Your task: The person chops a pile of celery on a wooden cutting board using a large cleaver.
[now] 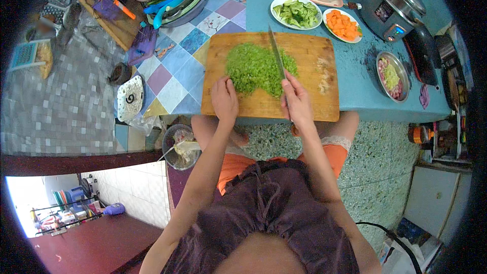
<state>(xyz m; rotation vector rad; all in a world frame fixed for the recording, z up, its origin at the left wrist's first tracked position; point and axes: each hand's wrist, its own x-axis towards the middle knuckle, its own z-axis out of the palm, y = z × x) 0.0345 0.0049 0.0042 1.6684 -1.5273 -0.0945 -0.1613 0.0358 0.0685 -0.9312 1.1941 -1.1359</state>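
A wooden cutting board (316,102) lies at the counter's front edge, bearing a broad heap of finely chopped green vegetable (251,64). My right hand (298,101) grips a kitchen knife (277,55) by its handle, the blade pointing away from me across the right part of the heap. At the heap's lower left, my left hand (225,99) rests on the board with its fingers together; nothing shows in it, though its underside is hidden. A thin smear of pale minced bits (323,76) clings to the board's right side.
Behind the board stand plates of cut green vegetable (297,12) and sliced carrot (342,25). To the right are a steel bowl of meat and pale mince (392,78) and a rice cooker (393,7). Stacked basins (179,0) stand back left; a waste bin (182,148) sits below.
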